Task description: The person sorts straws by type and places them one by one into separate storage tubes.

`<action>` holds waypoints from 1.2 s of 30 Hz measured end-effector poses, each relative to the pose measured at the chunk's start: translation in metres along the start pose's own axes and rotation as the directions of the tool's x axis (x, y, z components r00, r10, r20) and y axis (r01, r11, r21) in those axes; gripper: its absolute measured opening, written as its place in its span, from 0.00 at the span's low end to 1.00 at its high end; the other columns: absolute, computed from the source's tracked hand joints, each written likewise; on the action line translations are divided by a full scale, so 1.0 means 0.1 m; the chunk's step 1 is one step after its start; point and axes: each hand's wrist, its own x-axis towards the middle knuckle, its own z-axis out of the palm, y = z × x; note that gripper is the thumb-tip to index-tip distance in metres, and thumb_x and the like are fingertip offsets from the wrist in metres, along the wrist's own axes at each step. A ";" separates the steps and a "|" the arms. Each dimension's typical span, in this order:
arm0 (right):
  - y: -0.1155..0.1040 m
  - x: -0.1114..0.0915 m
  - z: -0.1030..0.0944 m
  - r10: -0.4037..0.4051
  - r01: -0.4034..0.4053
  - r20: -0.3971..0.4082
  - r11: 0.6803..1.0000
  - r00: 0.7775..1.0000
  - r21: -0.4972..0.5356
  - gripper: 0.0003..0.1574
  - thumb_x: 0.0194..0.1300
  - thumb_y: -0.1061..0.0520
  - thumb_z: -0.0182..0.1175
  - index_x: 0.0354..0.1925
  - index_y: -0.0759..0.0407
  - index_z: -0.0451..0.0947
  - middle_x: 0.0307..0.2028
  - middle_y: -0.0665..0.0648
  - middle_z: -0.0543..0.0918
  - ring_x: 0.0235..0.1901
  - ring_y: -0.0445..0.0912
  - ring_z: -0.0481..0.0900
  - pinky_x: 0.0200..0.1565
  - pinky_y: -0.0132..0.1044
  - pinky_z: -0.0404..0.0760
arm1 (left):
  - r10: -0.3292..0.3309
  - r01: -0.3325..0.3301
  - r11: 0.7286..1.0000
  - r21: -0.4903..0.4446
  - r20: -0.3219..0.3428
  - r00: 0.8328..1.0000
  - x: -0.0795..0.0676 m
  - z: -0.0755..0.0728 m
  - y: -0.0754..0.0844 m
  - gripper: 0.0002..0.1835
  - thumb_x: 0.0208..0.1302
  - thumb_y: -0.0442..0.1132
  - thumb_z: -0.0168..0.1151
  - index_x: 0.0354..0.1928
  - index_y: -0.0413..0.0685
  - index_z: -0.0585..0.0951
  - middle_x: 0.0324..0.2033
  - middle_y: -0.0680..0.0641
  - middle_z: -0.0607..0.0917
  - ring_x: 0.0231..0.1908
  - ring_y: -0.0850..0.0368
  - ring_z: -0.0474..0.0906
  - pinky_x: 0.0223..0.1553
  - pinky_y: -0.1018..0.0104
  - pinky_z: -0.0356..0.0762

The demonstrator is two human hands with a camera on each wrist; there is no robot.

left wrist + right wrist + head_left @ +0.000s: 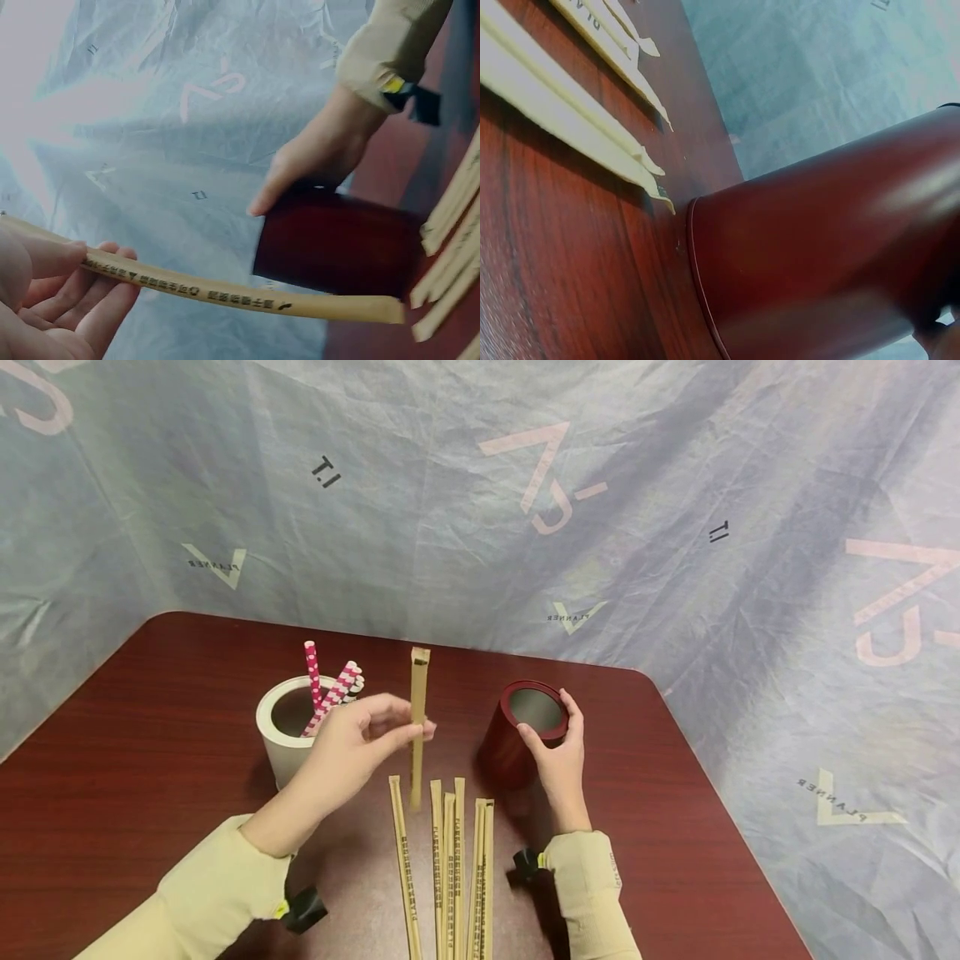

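Observation:
Between thumb and fingers, my left hand pinches a paper-wrapped straw, held upright above the table in the head view. In the left wrist view the same wrapped straw shows dark printing along its length. My right hand grips the rim of a dark red cup, thumb on one side and fingers on the other. The red cup stands on the table and its opening looks hollow. Several more wrapped straws lie on the table between my forearms.
Behind my left hand stands a white cup holding pink-and-white patterned straws and some black-and-white ones. The dark red wooden table ends at a grey-blue printed cloth hanging at the back and sides.

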 end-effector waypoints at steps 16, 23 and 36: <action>0.02 0.01 -0.02 -0.021 0.021 -0.008 1.000 1.000 -0.001 0.49 0.59 0.59 0.66 0.73 0.57 0.54 0.72 0.60 0.59 0.68 0.53 0.61 0.64 0.50 0.65 | 0.392 -0.441 0.888 -0.132 -0.287 0.874 0.50 0.48 0.12 0.07 0.65 0.27 0.57 0.43 0.32 0.78 0.41 0.38 0.86 0.47 0.52 0.84 0.53 0.64 0.79; 0.32 0.12 -0.02 -0.029 0.029 -0.013 1.000 1.000 0.006 0.50 0.58 0.55 0.68 0.73 0.51 0.54 0.72 0.53 0.60 0.68 0.50 0.62 0.64 0.50 0.65 | 0.508 -0.565 0.800 -0.203 -0.274 0.817 0.65 0.69 0.01 0.08 0.65 0.23 0.55 0.45 0.30 0.76 0.42 0.33 0.85 0.47 0.47 0.83 0.54 0.59 0.79; 0.37 0.14 0.01 -0.042 0.043 -0.032 0.999 0.999 0.013 0.51 0.57 0.50 0.70 0.72 0.49 0.55 0.69 0.47 0.63 0.64 0.44 0.65 0.62 0.45 0.67 | 0.433 -0.457 0.875 -0.158 -0.163 0.887 0.75 0.94 -0.21 0.09 0.67 0.29 0.56 0.47 0.35 0.77 0.42 0.37 0.86 0.47 0.48 0.84 0.52 0.64 0.80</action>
